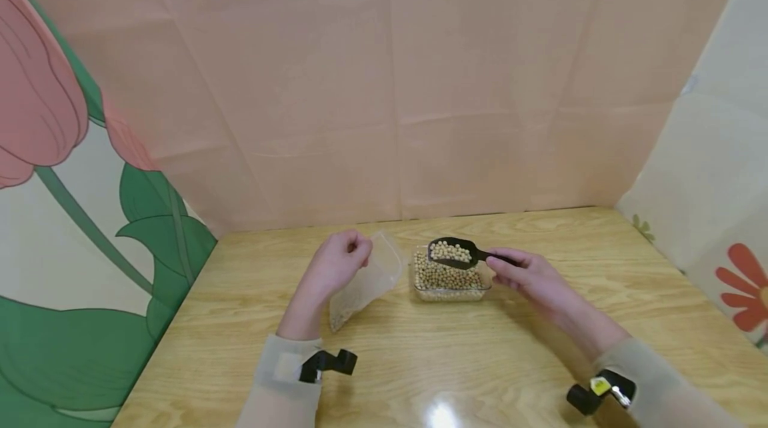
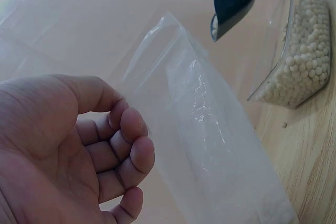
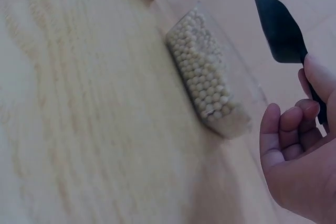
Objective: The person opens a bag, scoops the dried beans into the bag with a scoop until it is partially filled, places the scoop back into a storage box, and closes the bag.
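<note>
My left hand pinches the top edge of a clear plastic bag, which hangs down with a few pale beans at its lower corner. In the left wrist view the bag spreads out beside the curled fingers. My right hand grips the handle of a black scoop, its bowl heaped with round, pale soybeans. The scoop is held above a clear rectangular container filled with more soybeans. From the right wrist, only the underside of the scoop shows, with the container below.
The container stands on a wood-grain table, right of the bag. A pink cloth hangs along the table's back edge. Flower-printed panels rise at the left and right. A small loose crumb lies near the container.
</note>
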### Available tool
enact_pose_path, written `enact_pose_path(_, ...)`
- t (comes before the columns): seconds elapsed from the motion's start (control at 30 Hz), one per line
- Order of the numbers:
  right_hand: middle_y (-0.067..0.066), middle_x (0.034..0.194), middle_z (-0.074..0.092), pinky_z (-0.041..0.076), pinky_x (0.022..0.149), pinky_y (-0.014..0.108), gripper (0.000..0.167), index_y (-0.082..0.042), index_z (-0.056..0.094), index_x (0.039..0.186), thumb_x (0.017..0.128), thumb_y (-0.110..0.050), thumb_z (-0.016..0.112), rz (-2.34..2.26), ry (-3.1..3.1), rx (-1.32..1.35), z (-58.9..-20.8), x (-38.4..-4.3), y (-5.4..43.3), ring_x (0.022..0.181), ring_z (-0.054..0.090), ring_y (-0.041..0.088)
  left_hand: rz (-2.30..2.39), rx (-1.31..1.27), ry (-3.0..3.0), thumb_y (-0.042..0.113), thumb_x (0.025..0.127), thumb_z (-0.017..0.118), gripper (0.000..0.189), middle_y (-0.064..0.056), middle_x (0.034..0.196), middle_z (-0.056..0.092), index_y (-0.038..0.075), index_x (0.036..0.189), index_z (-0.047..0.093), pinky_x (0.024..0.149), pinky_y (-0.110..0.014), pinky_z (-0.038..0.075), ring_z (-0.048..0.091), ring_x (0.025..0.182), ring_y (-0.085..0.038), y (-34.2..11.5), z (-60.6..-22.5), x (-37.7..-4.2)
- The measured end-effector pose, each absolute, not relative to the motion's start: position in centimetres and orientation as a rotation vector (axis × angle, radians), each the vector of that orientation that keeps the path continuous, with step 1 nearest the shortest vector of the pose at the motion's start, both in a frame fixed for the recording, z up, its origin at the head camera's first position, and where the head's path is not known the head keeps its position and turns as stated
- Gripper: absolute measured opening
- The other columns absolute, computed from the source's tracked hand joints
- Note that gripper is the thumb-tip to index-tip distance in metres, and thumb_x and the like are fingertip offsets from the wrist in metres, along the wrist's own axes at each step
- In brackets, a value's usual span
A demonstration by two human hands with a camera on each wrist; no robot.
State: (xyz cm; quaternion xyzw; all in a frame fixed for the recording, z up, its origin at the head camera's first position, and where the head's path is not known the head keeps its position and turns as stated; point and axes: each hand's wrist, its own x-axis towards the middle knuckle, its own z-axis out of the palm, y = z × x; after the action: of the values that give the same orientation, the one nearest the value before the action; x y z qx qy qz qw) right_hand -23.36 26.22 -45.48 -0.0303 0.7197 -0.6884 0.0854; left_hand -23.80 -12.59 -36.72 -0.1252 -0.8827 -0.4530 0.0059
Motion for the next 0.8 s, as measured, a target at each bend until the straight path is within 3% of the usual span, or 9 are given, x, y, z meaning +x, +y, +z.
enact_pose_path(0.13, -0.004, 0.116, 0.071, 0.054, 0.099, 0.026, 0.032, -0.016, 0.074, 0.139, 0.11, -0.03, 0.072, -2.033, 2.184, -0.122, -44.5, -23.2, 26.0, 0.109, 0.07, 0.022, -1.423, -0.391, -2.764, 0.025, 0.114, 0.057, 0.031, -0.005, 0.082, 0.063, 0.011, 0.087, 0.064, 0.06, -0.036, 0.038, 0.041, 0.061, -0.019, -12.6, -36.7, -23.8)
enact_pose_path(0.27, -0.003, 0.12, 0.069, 0.055, 0.099, 0.025, 0.034, -0.013, 0.073, 0.14, 0.11, -0.03, 0.072, -2.035, 2.205, -0.141, -43.5, -23.1, 25.6, 0.108, 0.07, 0.02, -1.421, -0.38, -2.768, 0.025, 0.114, 0.057, 0.031, -0.005, 0.083, 0.064, 0.011, 0.087, 0.065, 0.06, -0.036, 0.037, 0.04, 0.062, -0.02, -12.5, -36.7, -23.8)
enact_pose_path(0.4, -0.001, 0.131, 0.066, 0.054, 0.101, 0.025, 0.047, -0.003, 0.067, 0.147, 0.11, -0.031, 0.072, -2.025, 2.219, -0.152, -42.4, -22.9, 24.9, 0.108, 0.069, 0.018, -1.411, -0.373, -2.773, 0.027, 0.114, 0.057, 0.032, -0.005, 0.084, 0.064, 0.012, 0.087, 0.065, 0.059, -0.036, 0.038, 0.041, 0.062, -0.02, -12.5, -36.7, -23.8)
enact_pose_path(0.6, 0.011, 0.154, 0.054, 0.053, 0.103, 0.023, 0.057, 0.003, 0.061, 0.152, 0.109, -0.032, 0.073, -1.99, 2.238, -0.178, -41.2, -22.9, 23.5, 0.11, 0.068, 0.016, -1.409, -0.371, -2.772, 0.026, 0.114, 0.058, 0.032, -0.005, 0.083, 0.063, 0.012, 0.086, 0.064, 0.06, -0.036, 0.038, 0.042, 0.063, -0.02, -12.5, -36.7, -23.8)
enact_pose_path(0.8, 0.016, 0.156, 0.054, 0.052, 0.105, 0.025, 0.055, 0.005, 0.062, 0.151, 0.109, -0.029, 0.073, -1.973, 2.254, -0.229, -40.4, -23.3, 22.0, 0.109, 0.07, 0.017, -1.399, -0.366, -2.768, 0.025, 0.113, 0.059, 0.031, -0.004, 0.083, 0.063, 0.012, 0.084, 0.063, 0.061, -0.036, 0.039, 0.044, 0.065, -0.02, -12.4, -36.6, -23.8)
